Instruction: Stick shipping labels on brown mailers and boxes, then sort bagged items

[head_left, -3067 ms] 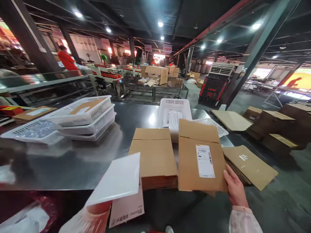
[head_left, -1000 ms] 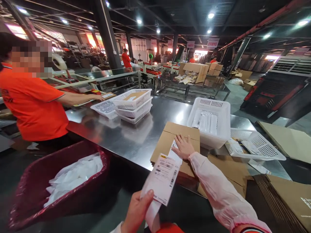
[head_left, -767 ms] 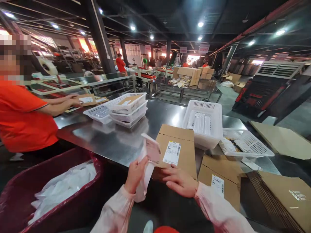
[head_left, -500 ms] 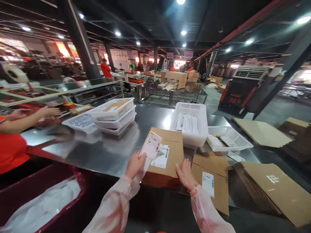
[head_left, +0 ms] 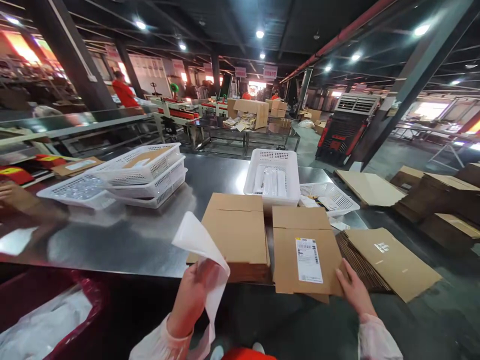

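Note:
A curling white strip of label paper [head_left: 204, 240] is pinched in my left hand [head_left: 193, 295], its long tail hanging down past the wrist. Just right of it lies a stack of flat cardboard boxes [head_left: 234, 225], the top one bare. My right hand [head_left: 354, 287] grips the right edge of a flattened cardboard box [head_left: 287, 260], which bears a white printed shipping label [head_left: 309, 261]. This box lies beside the stack, apparently over other cardboard showing beneath it. The fingers under its edge are hidden.
White baskets [head_left: 150, 185] stand stacked at left; another basket [head_left: 272, 155] holds wrapped packs, and a low one [head_left: 337, 195] holds papers. Flat cartons [head_left: 393, 255] lie at right. A dark red lined bin [head_left: 86, 300] is below left. At far left is a co-worker's hand [head_left: 5, 192].
The labelled box has moved right, off the left stack, with my right hand at its edge. The label strip has swung up and now curls above my left hand. The view has turned right.

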Tool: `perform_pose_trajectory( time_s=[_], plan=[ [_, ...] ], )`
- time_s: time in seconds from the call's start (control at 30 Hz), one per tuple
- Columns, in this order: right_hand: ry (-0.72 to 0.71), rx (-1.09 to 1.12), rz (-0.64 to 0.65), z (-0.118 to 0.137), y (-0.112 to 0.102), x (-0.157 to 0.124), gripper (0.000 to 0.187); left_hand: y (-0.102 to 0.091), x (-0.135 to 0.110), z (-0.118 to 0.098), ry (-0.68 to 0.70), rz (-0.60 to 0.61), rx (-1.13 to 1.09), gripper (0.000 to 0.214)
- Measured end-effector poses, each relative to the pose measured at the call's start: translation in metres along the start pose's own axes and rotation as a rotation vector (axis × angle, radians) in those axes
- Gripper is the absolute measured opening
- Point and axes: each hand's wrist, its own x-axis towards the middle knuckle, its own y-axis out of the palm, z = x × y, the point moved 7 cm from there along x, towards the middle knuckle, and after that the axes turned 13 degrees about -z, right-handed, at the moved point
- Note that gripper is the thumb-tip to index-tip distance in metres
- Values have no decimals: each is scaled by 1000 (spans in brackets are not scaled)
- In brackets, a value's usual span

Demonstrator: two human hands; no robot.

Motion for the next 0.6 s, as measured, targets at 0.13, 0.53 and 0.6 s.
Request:
perform_pose_trajectory(
  time_s=[0.13, 0.53, 0.6],
  plan=[
    [-461, 57, 328, 71, 69, -87, 113, 23, -19, 26, 31, 22, 132, 55],
    [-185, 418, 917, 157, 159, -203, 51, 6, -14, -4, 206, 177, 113, 42],
    [-207, 372, 859, 164, 160, -194, 50, 11, -10, -1, 135, 205, 103, 36]
  ],
)
